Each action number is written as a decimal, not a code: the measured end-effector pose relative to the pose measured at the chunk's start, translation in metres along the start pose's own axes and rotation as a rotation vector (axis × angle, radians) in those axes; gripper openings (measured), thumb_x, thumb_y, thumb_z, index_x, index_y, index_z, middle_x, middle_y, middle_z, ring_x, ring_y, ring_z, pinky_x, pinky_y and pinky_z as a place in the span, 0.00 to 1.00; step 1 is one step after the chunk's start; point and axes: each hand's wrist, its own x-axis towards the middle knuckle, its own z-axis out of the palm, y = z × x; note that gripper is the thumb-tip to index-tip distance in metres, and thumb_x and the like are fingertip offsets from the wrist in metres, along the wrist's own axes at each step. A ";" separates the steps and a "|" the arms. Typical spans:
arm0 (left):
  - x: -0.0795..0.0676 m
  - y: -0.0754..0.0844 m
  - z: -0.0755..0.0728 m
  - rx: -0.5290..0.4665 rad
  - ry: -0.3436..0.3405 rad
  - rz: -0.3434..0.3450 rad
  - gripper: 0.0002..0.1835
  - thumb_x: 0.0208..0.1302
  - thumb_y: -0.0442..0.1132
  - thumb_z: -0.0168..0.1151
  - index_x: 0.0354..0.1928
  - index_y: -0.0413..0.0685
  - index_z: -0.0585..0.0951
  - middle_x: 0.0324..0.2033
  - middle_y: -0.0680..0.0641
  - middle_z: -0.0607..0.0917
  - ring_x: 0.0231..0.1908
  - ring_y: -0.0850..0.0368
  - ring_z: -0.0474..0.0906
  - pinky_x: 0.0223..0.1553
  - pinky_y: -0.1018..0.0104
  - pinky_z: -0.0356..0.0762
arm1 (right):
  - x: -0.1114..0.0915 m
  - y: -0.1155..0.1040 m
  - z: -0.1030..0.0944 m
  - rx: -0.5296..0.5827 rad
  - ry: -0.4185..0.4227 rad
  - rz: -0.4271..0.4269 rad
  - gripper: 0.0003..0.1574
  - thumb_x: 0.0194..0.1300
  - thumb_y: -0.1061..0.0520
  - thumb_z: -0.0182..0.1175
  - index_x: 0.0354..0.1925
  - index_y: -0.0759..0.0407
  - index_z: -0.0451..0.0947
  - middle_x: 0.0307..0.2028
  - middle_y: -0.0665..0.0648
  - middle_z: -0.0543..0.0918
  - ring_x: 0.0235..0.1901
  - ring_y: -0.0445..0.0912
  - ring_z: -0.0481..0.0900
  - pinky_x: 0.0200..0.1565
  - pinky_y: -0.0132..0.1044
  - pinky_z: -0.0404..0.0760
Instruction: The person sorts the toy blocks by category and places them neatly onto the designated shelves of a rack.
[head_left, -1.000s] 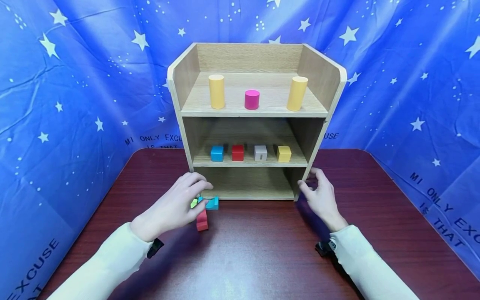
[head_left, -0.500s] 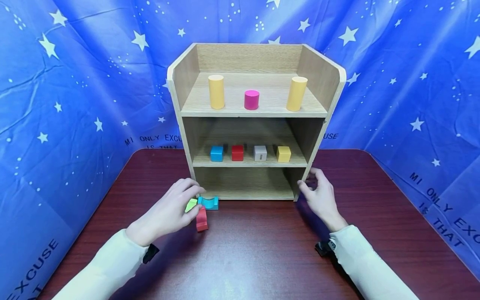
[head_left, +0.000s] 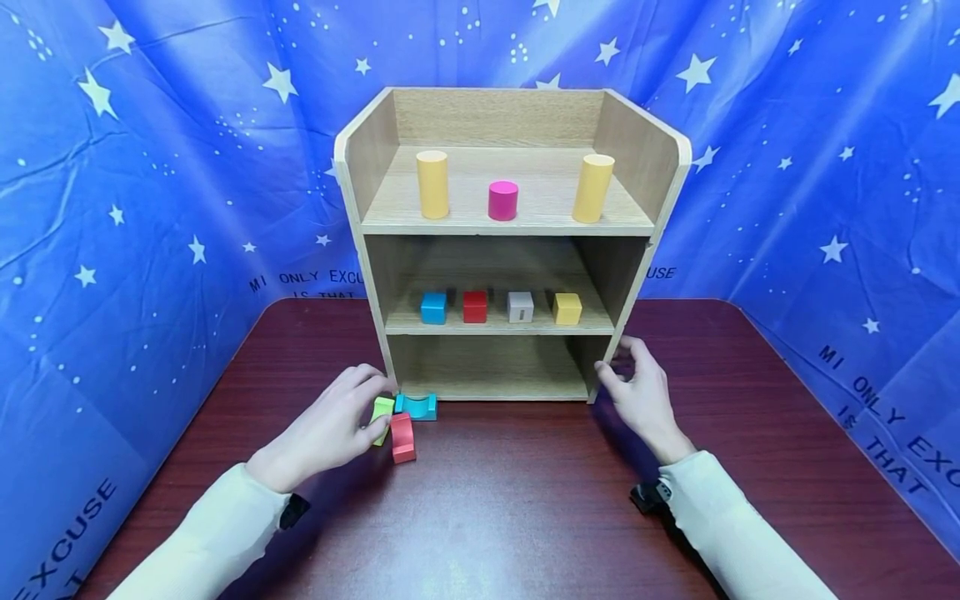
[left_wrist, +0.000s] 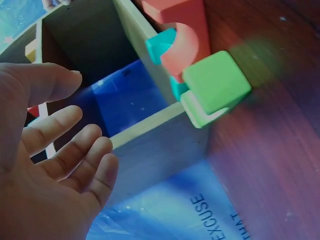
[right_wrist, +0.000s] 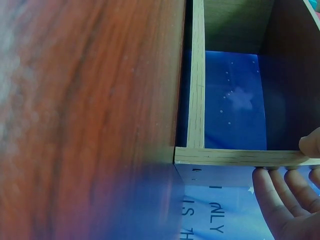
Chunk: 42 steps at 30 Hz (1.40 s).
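Observation:
My left hand (head_left: 322, 433) hovers beside three small notched blocks at the shelf unit's front left corner. In the left wrist view its fingers are spread and hold nothing. Nearest it lies the green notched block (head_left: 382, 407), partly behind the hand in the head view. The teal notched block (head_left: 418, 407) lies against the shelf's bottom edge, and the red notched block (head_left: 403, 440) points toward me. My right hand (head_left: 641, 400) grips the wooden shelf unit's (head_left: 495, 117) right side panel (right_wrist: 235, 157), thumb inside and fingers outside.
On the top shelf stand two yellow cylinders (head_left: 432, 185) (head_left: 593, 188) with a short magenta cylinder (head_left: 502, 201) between. The middle shelf bears blue (head_left: 433, 308), red (head_left: 475, 307), grey (head_left: 520, 307) and yellow (head_left: 567, 309) cubes. A blue starry cloth (head_left: 150, 208) hangs around the brown table (head_left: 487, 517).
My left hand has drawn back leftward and slightly down from over the blocks, so more of the green, teal and red blocks shows. The right hand has stayed on the side panel.

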 end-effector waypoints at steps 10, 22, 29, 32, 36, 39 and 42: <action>-0.006 -0.014 0.012 -0.003 -0.037 -0.051 0.19 0.51 0.36 0.69 0.47 0.42 0.81 0.41 0.48 0.77 0.41 0.54 0.72 0.46 0.57 0.72 | 0.000 0.001 0.000 0.011 0.005 0.007 0.23 0.58 0.63 0.64 0.52 0.63 0.72 0.39 0.58 0.81 0.38 0.45 0.81 0.35 0.25 0.77; -0.010 -0.026 0.023 -0.022 -0.120 -0.131 0.20 0.50 0.37 0.69 0.47 0.43 0.80 0.41 0.47 0.77 0.39 0.56 0.70 0.44 0.58 0.72 | 0.000 0.001 0.001 0.027 -0.001 0.009 0.23 0.58 0.64 0.64 0.52 0.64 0.72 0.39 0.60 0.81 0.38 0.49 0.81 0.35 0.26 0.77; -0.009 -0.029 0.029 -0.042 -0.152 -0.170 0.22 0.49 0.39 0.70 0.48 0.43 0.79 0.41 0.48 0.76 0.39 0.56 0.70 0.44 0.58 0.72 | 0.000 0.000 0.001 0.024 0.006 0.007 0.23 0.57 0.65 0.64 0.51 0.65 0.72 0.39 0.59 0.81 0.37 0.49 0.81 0.34 0.26 0.77; -0.009 -0.031 0.031 -0.050 -0.180 -0.193 0.23 0.49 0.40 0.70 0.50 0.44 0.79 0.42 0.48 0.75 0.40 0.56 0.70 0.44 0.58 0.72 | 0.000 0.000 0.001 0.025 0.007 0.006 0.23 0.57 0.64 0.64 0.51 0.65 0.72 0.39 0.59 0.81 0.37 0.49 0.81 0.34 0.27 0.78; -0.009 -0.032 0.034 -0.044 -0.206 -0.212 0.24 0.49 0.42 0.71 0.51 0.44 0.79 0.42 0.49 0.75 0.39 0.56 0.70 0.44 0.59 0.72 | 0.000 0.000 0.001 0.027 0.006 0.007 0.23 0.57 0.64 0.64 0.51 0.65 0.72 0.39 0.60 0.81 0.38 0.49 0.81 0.34 0.27 0.78; -0.009 -0.033 0.036 -0.033 -0.218 -0.220 0.28 0.50 0.43 0.71 0.54 0.44 0.78 0.43 0.49 0.74 0.40 0.56 0.71 0.44 0.59 0.73 | 0.000 0.000 0.001 0.027 0.005 0.009 0.23 0.58 0.64 0.64 0.51 0.65 0.72 0.39 0.60 0.81 0.38 0.49 0.81 0.35 0.27 0.78; -0.009 -0.032 0.037 -0.037 -0.225 -0.234 0.31 0.50 0.43 0.71 0.58 0.44 0.76 0.45 0.48 0.74 0.40 0.56 0.71 0.44 0.58 0.73 | 0.000 0.000 0.001 0.028 0.006 0.012 0.23 0.58 0.64 0.64 0.51 0.64 0.72 0.39 0.59 0.82 0.38 0.48 0.81 0.35 0.28 0.79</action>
